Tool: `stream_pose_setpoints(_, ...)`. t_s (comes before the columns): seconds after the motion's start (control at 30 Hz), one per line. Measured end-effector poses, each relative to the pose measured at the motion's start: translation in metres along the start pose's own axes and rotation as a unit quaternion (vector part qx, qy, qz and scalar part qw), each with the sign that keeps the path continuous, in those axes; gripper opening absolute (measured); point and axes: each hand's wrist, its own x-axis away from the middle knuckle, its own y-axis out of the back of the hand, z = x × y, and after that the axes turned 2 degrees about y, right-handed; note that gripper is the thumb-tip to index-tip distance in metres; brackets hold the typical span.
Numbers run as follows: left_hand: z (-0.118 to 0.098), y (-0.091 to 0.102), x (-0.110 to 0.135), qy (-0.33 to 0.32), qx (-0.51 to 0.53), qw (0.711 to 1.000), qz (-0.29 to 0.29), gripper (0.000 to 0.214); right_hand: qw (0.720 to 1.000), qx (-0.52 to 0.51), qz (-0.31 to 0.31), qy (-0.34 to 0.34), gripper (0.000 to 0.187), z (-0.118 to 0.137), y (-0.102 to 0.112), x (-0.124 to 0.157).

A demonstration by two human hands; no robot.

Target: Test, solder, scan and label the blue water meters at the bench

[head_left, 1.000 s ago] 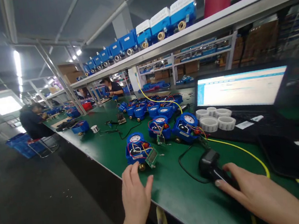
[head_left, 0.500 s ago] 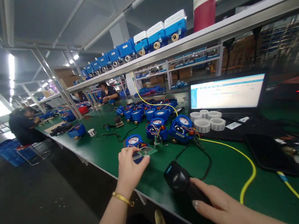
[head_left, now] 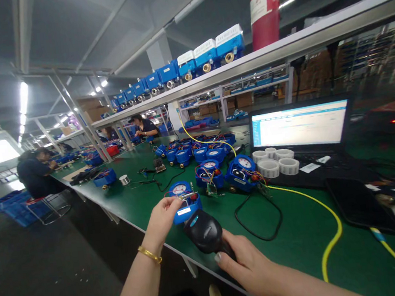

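Note:
My left hand (head_left: pixel 161 219) grips a blue water meter (head_left: pixel 185 200) near the front edge of the green bench (head_left: pixel 294 232), tilting it so a white label on its side faces the scanner. A gold bracelet sits on that wrist. My right hand (head_left: pixel 246 264) is closed round the handle of a black barcode scanner (head_left: pixel 203 231), whose head points at the meter from just below it. The scanner's black cable (head_left: pixel 260 217) loops across the bench to the right.
Several more blue meters (head_left: pixel 217 164) with loose wires stand behind. White label rolls (head_left: pixel 274 162) sit by an open laptop (head_left: pixel 301 128). A yellow cable (head_left: pixel 321 219) crosses the bench. A shelf (head_left: pixel 230 64) holds boxed meters and a red extinguisher (head_left: pixel 266 7). Two people work far left.
My left hand went from hovering to lifting and tilting the meter. My right hand picked the scanner up off the bench and brought it left, up to the meter.

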Motion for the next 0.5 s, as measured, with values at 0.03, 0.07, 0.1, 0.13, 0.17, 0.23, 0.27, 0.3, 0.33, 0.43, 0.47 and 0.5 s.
stream_pose_setpoints(0.03, 0.002, -0.001, 0.001, -0.002, 0.003, 1.000, -0.002, 0.051, 1.000, -0.002, -0.001, 0.001, 0.030, 0.000, 0.002, 0.000)
stream_pose_setpoints(0.07, 0.004, -0.001, 0.001, -0.005, 0.004, 1.000, -0.006, 0.051, 1.000, -0.008, 0.001, 0.001, 0.031, 0.000, 0.003, 0.000)
stream_pose_setpoints(0.1, 0.006, -0.002, 0.001, -0.008, 0.003, 1.000, -0.011, 0.052, 1.000, -0.015, 0.003, -0.002, 0.032, -0.001, 0.004, -0.001)
stream_pose_setpoints(0.13, 0.007, -0.002, 0.001, -0.011, -0.002, 1.000, -0.019, 0.052, 1.000, -0.024, 0.006, -0.004, 0.033, -0.001, 0.004, -0.001)
stream_pose_setpoints(0.17, 0.008, -0.003, 0.000, -0.013, -0.008, 1.000, -0.026, 0.052, 1.000, -0.030, 0.007, -0.003, 0.033, 0.000, 0.004, -0.002)
stream_pose_setpoints(0.23, 0.008, -0.003, -0.001, -0.014, -0.020, 0.999, -0.039, 0.054, 1.000, -0.025, 0.006, 0.001, 0.032, 0.001, 0.005, -0.004)
stream_pose_setpoints(0.27, 0.008, -0.004, 0.000, -0.014, -0.023, 0.999, -0.041, 0.055, 1.000, -0.011, 0.004, -0.004, 0.031, 0.001, 0.007, -0.005)
stream_pose_setpoints(0.3, 0.007, -0.004, 0.000, -0.014, -0.025, 0.999, -0.043, 0.056, 1.000, 0.010, 0.006, -0.017, 0.029, 0.002, 0.009, -0.005)
stream_pose_setpoints(0.33, 0.007, -0.004, 0.001, -0.012, -0.028, 0.999, -0.045, 0.058, 0.999, 0.037, 0.012, -0.035, 0.027, 0.001, 0.013, -0.004)
stream_pose_setpoints(0.43, 0.017, -0.004, 0.004, -0.004, -0.051, 0.997, -0.064, 0.065, 0.982, 0.151, 0.039, -0.103, 0.029, -0.006, 0.031, 0.002)
stream_pose_setpoints(0.47, 0.025, -0.004, 0.004, -0.013, -0.057, 0.996, -0.072, 0.067, 0.972, 0.194, 0.046, -0.128, 0.031, -0.011, 0.039, 0.005)
stream_pose_setpoints(0.5, 0.035, -0.005, 0.003, -0.039, -0.064, 0.993, -0.088, 0.068, 0.959, 0.232, 0.049, -0.154, 0.034, -0.017, 0.046, 0.009)
